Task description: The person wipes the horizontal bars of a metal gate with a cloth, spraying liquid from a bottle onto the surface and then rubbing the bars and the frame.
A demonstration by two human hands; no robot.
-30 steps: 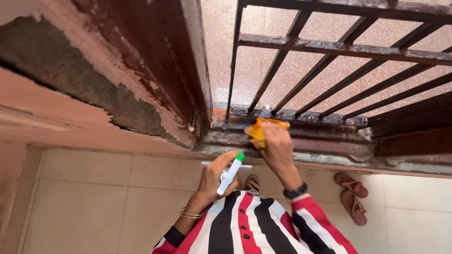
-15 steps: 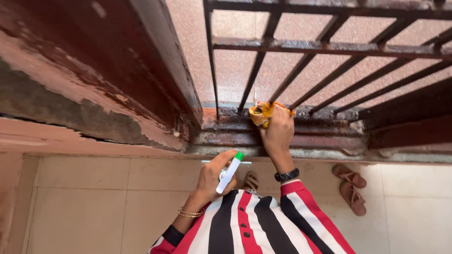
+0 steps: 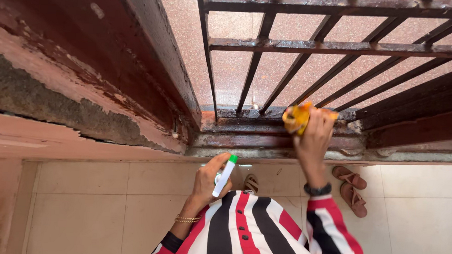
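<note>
Right hand: we find our right hand (image 3: 313, 136) right of frame centre, raised to the foot of the grille, its fingers (image 3: 319, 124) clamped over a yellow cloth (image 3: 296, 117).
Yellow cloth: bunched, pressed against the bottom rail (image 3: 248, 113) of the grille, just above the worn sill (image 3: 257, 141); it shows to the left of the hand.
Left hand: our left hand (image 3: 209, 181) sits below centre, well apart from the grille, fingers together around a bottle.
Spray bottle: we record a slim white spray bottle (image 3: 223, 177) with a green cap (image 3: 233, 159), tilted, cap uppermost and pointing toward the sill.
Grille: dark, rusted metal bars (image 3: 343, 46) fill the upper right of the frame, with pinkish speckled floor visible through them.
Door frame: a reddish-brown frame (image 3: 82, 53) with flaking paint crosses the upper left.
Floor: pale tiles (image 3: 98, 208) cover the lower frame; a pair of brown sandals (image 3: 352, 186) lies at lower right, near the sill.
Wrists: gold bangles (image 3: 187, 219) on the left, a dark band (image 3: 318, 190) on the right.
Sleeves: we wear red, white and black stripes (image 3: 250, 240).
</note>
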